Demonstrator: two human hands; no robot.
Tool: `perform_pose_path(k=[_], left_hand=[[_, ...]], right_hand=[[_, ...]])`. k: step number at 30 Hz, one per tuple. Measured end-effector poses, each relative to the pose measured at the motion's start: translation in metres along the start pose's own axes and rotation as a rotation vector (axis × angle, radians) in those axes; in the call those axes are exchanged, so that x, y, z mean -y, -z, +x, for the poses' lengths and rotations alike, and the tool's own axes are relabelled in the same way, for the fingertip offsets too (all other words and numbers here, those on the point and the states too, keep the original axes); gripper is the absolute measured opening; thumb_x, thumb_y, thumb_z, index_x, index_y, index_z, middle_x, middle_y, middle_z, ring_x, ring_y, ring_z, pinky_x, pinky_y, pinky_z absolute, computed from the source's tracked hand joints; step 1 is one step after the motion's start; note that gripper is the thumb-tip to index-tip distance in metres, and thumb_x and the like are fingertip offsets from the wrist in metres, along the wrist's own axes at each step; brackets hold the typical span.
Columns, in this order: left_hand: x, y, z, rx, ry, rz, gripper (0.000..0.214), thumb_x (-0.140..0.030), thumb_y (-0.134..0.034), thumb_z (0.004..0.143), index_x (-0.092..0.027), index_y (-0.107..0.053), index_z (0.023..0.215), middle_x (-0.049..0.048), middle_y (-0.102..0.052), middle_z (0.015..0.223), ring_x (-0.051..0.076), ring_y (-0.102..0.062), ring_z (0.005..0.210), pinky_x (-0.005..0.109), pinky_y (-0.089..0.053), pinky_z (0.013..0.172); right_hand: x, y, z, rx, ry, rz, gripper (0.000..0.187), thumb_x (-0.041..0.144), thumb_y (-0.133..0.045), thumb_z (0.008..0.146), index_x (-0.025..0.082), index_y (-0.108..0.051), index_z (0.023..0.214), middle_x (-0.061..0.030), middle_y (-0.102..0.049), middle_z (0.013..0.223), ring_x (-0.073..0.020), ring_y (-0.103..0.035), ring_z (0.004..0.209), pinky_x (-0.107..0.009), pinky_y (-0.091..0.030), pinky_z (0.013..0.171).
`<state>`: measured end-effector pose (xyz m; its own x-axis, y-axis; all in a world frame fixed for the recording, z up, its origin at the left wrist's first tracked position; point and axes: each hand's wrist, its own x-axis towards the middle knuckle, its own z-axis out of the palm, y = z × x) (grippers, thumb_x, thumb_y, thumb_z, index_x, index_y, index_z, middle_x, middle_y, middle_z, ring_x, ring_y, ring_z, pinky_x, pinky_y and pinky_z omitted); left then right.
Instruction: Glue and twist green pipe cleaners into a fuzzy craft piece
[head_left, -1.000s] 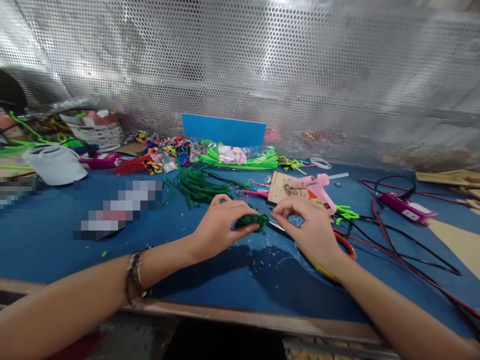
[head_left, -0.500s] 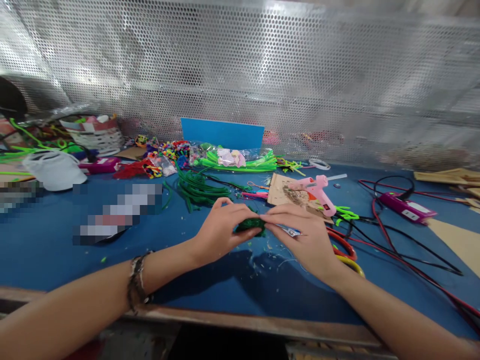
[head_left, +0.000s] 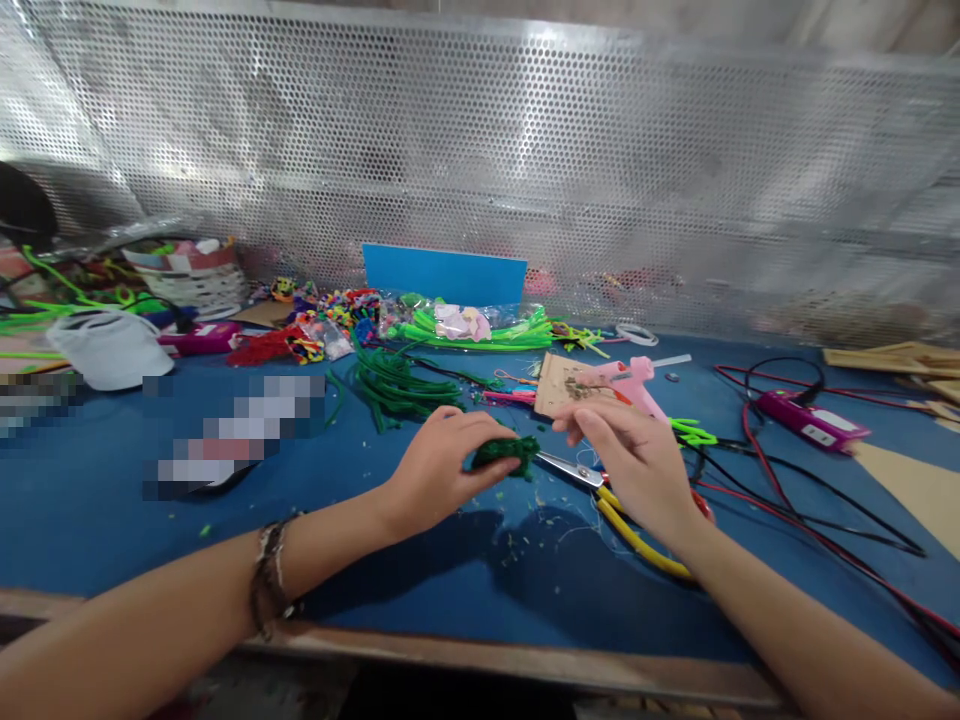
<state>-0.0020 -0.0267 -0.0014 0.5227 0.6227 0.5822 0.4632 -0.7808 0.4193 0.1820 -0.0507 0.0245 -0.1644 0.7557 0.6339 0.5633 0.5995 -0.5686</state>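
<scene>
My left hand (head_left: pixel 442 460) is closed round a small dark green fuzzy bundle (head_left: pixel 504 452), which looks made of pipe cleaner and sticks out past the thumb and fingertips. To its right, my right hand (head_left: pixel 634 465) hovers apart from the bundle with its fingers curled in. Whether something small is pinched in those fingers is hidden. Under and beside the right hand lie scissors (head_left: pixel 577 470) with yellow and red handles, blades pointing toward the bundle. Loose dark green pipe cleaners (head_left: pixel 401 385) lie in a heap behind the left hand.
A pink glue gun (head_left: pixel 641 380) rests by a brown cardboard piece (head_left: pixel 553 385). Purple power strips (head_left: pixel 814 420) with cables lie on the right. Bagged bright green pipe cleaners (head_left: pixel 480 335) stand before a blue board (head_left: pixel 446 270). A white cap (head_left: pixel 109 348) sits left; green scraps dot the blue tabletop.
My right hand has moved right, away from the green bundle, with its fingers curling. The scissors' blades and yellow handle now show more. My left hand still holds the bundle in place.
</scene>
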Motion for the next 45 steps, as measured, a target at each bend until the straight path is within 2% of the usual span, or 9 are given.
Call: perform_pose_path(k=[4,7,16,21,27,32,35,40,45], left_hand=[[-0.002,-0.002,0.002,0.014,0.165,-0.216,0.016,-0.027,-0.052,0.074,-0.015,-0.06,0.081,0.0009,-0.063,0.077,0.012,-0.054,0.069,0.021,-0.038,0.062],[-0.004,-0.003,0.002,0.058,0.257,-0.334,0.017,-0.027,-0.051,0.074,-0.015,-0.061,0.08,-0.0001,-0.063,0.076,0.012,-0.054,0.069,0.021,-0.04,0.061],[0.001,-0.003,0.006,0.08,0.436,-0.575,0.019,-0.031,-0.05,0.071,-0.015,-0.059,0.072,-0.0031,-0.057,0.061,0.01,-0.049,0.057,0.019,-0.039,0.051],[0.003,-0.005,0.006,0.052,0.563,-0.791,0.016,-0.028,-0.056,0.067,-0.016,-0.057,0.078,-0.0038,-0.058,0.067,0.009,-0.051,0.062,0.019,-0.041,0.056],[0.001,-0.006,0.008,0.054,0.724,-1.304,0.007,-0.019,-0.052,0.073,-0.014,-0.052,0.078,0.0002,-0.06,0.072,0.008,-0.056,0.063,0.021,-0.046,0.064],[-0.006,-0.003,0.01,0.021,0.844,-1.363,0.017,-0.011,-0.043,0.078,-0.014,-0.053,0.092,0.0037,-0.061,0.08,0.008,-0.057,0.063,0.02,-0.046,0.063],[-0.006,-0.003,0.008,0.063,0.845,-1.342,0.021,-0.011,-0.045,0.078,-0.017,-0.052,0.097,0.0026,-0.061,0.084,0.008,-0.057,0.068,0.02,-0.045,0.066],[0.0,-0.005,0.005,0.212,0.742,-1.253,0.017,-0.022,-0.042,0.08,-0.017,-0.052,0.092,0.0009,-0.058,0.076,0.01,-0.055,0.064,0.024,-0.044,0.066],[-0.001,-0.003,0.003,0.263,0.386,-0.758,0.039,-0.045,-0.029,0.08,-0.015,-0.053,0.085,0.0042,-0.055,0.078,0.015,-0.05,0.073,0.029,-0.04,0.068]], right_hand=[[-0.002,-0.007,-0.006,0.104,0.268,-0.153,0.018,0.025,-0.053,0.075,0.018,-0.06,0.09,-0.0046,-0.062,0.083,-0.0146,-0.057,0.078,-0.028,-0.046,0.071],[-0.002,-0.014,-0.009,0.111,0.335,-0.17,0.017,0.021,-0.056,0.073,0.019,-0.06,0.09,-0.0046,-0.062,0.083,-0.0139,-0.058,0.078,-0.027,-0.047,0.07],[-0.002,-0.004,-0.002,-0.079,0.125,-0.165,0.008,0.018,-0.054,0.074,0.018,-0.061,0.07,0.0005,-0.064,0.063,-0.0116,-0.058,0.058,-0.022,-0.046,0.056],[-0.008,0.001,0.004,0.014,0.049,-0.193,0.033,0.024,-0.039,0.082,0.016,-0.055,0.054,0.0004,-0.057,0.049,-0.0095,-0.052,0.047,-0.021,-0.041,0.05],[-0.008,-0.009,-0.002,0.21,0.019,0.056,0.018,0.028,-0.041,0.081,0.017,-0.053,0.088,-0.0021,-0.058,0.07,-0.0113,-0.054,0.06,-0.023,-0.045,0.054],[-0.008,-0.014,-0.006,0.189,0.21,-0.04,0.038,0.026,-0.053,0.074,0.022,-0.042,0.111,-0.0049,-0.053,0.089,-0.0147,-0.053,0.076,-0.031,-0.047,0.069],[-0.007,-0.013,-0.007,0.187,0.342,-0.185,0.029,0.023,-0.052,0.076,0.025,-0.049,0.105,-0.0063,-0.049,0.1,-0.0166,-0.05,0.089,-0.035,-0.044,0.077],[-0.005,-0.011,-0.007,0.171,0.403,-0.16,0.014,0.019,-0.048,0.079,0.021,-0.056,0.091,-0.004,-0.055,0.086,-0.0129,-0.053,0.081,-0.027,-0.044,0.072],[-0.003,-0.008,-0.006,0.171,0.347,-0.141,0.009,0.018,-0.047,0.08,0.016,-0.056,0.082,-0.0033,-0.058,0.074,-0.0116,-0.053,0.07,-0.024,-0.044,0.065]])
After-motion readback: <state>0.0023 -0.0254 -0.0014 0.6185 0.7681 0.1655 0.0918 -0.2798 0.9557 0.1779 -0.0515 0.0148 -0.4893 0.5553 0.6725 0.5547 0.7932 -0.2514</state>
